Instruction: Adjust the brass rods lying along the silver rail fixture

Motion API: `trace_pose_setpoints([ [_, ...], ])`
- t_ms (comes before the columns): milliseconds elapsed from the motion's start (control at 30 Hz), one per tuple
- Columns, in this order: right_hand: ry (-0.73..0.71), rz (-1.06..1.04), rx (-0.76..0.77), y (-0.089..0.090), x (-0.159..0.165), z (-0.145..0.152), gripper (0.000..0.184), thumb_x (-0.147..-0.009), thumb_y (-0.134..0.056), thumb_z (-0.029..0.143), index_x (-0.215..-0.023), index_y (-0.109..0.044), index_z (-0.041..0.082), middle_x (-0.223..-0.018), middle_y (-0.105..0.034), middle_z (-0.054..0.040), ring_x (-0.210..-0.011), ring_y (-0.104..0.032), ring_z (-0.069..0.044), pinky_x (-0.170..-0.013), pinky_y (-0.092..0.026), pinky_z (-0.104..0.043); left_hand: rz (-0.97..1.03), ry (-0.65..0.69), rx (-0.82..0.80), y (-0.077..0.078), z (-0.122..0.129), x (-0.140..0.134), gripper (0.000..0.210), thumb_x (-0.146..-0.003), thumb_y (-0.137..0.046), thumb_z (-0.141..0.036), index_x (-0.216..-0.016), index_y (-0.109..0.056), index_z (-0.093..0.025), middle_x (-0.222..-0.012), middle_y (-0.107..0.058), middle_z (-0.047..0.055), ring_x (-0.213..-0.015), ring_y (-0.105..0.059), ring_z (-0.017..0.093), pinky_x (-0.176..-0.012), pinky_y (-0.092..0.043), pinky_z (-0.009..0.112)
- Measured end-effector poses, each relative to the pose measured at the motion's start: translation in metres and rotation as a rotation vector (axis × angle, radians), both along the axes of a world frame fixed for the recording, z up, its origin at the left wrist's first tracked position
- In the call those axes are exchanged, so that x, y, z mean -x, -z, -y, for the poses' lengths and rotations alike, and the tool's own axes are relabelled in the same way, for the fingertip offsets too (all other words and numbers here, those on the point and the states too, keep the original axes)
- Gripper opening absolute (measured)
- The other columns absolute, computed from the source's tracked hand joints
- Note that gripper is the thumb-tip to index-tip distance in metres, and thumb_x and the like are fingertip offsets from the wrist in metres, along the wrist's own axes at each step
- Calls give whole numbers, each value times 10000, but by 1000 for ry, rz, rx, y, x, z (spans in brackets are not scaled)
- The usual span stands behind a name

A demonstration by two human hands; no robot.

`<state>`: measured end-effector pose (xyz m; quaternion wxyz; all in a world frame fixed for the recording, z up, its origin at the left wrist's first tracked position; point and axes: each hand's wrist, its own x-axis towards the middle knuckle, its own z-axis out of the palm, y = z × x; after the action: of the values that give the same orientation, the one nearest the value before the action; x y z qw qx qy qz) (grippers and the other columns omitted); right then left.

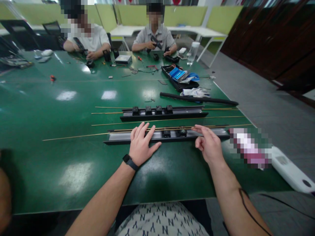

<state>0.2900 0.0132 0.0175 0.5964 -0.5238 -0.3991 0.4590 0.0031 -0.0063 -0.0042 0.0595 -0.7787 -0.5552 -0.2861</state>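
Note:
The near black rail (120,140), a long channel with a grey inside, lies crosswise in front of me with small black blocks (182,131) in it. Thin brass-coloured rods (73,136) run along it and stick out past its left end. My left hand (142,146), wearing a dark wristband, rests over the rail's left half with fingers spread. Over the right half, my right hand (209,144) has its fingers stretched to the rods and its thumb apart; whether the fingertips press on a rod I cannot tell. Behind lies a second black rail (164,116) with several blocks.
Beyond the rails are a black foam-like tube (197,99), white gloves (195,92) and a black tray (176,82) with blue packets. A white device (291,170) lies at the right edge. Two people work across the green table (81,177); a clear bottle (193,54) stands there.

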Motion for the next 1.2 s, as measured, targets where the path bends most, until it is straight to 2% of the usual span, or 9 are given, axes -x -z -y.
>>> trace_pose_setpoints([
  [133,-34,12,15,1,0,0,380,-927,-683,506,-1118,-783,193,-1148,-767,-122,-409,-527,-47,-315,-219,-181,2,-1,-3,0,0,0,666,-928,-670,-543,-1505,-537,-237,-1564,-522,152,-1520,-398,341,-1250,-246,529],
  [400,66,-3,3,1,-2,-2,352,-913,-705,489,-1053,-794,178,-1081,-771,-115,-400,-522,-42,-312,-228,-176,0,-5,9,-1,0,0,661,-936,-657,-552,-1509,-533,-244,-1570,-516,150,-1526,-389,336,-1253,-242,529],
  [700,-24,21,18,0,3,1,386,-917,-695,514,-1113,-783,194,-1160,-765,-122,-410,-523,-46,-314,-213,-188,12,0,16,0,0,0,664,-934,-656,-550,-1513,-531,-248,-1572,-514,151,-1527,-388,343,-1256,-240,537],
  [967,62,-1,-6,1,-2,-2,372,-908,-704,508,-1060,-788,179,-1077,-772,-112,-398,-517,-43,-313,-212,-181,5,-4,9,0,0,0,663,-934,-658,-553,-1507,-534,-244,-1572,-514,147,-1527,-387,338,-1252,-244,529],
  [1200,-32,26,15,0,2,2,396,-912,-693,529,-1120,-774,202,-1161,-762,-117,-407,-526,-46,-313,-212,-188,6,-3,3,0,0,-1,667,-930,-663,-552,-1505,-538,-239,-1569,-518,151,-1525,-391,336,-1258,-237,529],
])
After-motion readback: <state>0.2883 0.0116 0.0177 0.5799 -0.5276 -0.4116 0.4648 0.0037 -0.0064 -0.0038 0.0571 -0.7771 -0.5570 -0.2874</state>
